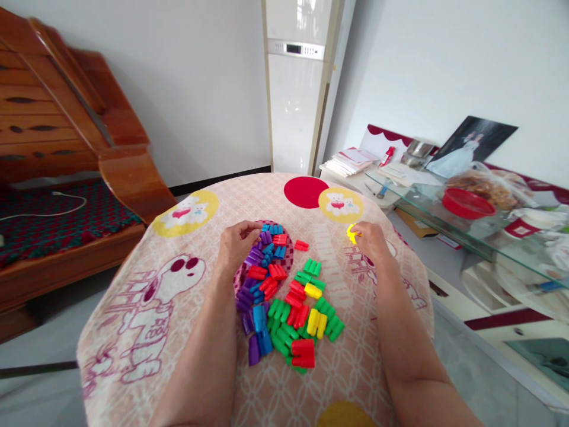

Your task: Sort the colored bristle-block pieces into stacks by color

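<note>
My right hand is closed in a pinch on a yellow plastic building piece, held at the right side of the round table. At the far left edge of the pile, my left hand has its fingers curled together beside a purple piece and a blue piece. Whatever sits between those fingertips is hidden. Between my forearms lie several more ridged pieces, among them a red piece, a green piece and a yellow piece. Purple and blue ones lie mostly on the left, green ones mostly on the right.
A patterned cloth covers the table. To the right stands a glass-topped cabinet bearing a red bowl, papers and a photo. A wooden bench is on the left, and a tall white appliance stands behind.
</note>
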A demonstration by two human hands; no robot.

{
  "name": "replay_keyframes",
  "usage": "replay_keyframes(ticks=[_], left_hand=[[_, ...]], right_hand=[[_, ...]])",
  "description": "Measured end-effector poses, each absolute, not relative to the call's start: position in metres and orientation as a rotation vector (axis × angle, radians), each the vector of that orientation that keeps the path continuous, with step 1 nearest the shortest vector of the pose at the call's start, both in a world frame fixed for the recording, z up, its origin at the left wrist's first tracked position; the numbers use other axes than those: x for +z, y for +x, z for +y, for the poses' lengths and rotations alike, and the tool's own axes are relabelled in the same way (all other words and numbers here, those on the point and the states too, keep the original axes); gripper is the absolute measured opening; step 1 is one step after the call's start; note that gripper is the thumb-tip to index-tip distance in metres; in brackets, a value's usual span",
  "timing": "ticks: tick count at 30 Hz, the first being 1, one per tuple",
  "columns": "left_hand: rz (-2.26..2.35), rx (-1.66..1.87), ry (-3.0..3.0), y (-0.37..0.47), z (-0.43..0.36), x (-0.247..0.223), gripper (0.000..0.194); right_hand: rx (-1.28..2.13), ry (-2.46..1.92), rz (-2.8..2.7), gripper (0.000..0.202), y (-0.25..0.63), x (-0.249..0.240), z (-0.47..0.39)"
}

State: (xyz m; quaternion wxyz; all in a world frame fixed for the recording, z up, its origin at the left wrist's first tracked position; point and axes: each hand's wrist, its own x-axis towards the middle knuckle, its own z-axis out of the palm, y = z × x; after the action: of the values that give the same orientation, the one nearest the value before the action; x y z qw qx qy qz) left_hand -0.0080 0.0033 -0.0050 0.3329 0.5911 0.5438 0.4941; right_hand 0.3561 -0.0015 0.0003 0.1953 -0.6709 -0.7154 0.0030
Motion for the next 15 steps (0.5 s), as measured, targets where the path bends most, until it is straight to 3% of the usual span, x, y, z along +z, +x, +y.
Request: replay_keyframes(ticks=[8,15], left_hand=[[1.430,1.289,1.547,-0.008,0.005,-0.008,0.032],[1.418,1.299,1.545,-0.009,0.006,-0.008,0.031]], right_hand=[[-0.020,-1.771,-1.915,0.024,0.348,0.019,-0.008],[0.696,-1.439,-2.400,0.007,0.275,0.042,-0.056]])
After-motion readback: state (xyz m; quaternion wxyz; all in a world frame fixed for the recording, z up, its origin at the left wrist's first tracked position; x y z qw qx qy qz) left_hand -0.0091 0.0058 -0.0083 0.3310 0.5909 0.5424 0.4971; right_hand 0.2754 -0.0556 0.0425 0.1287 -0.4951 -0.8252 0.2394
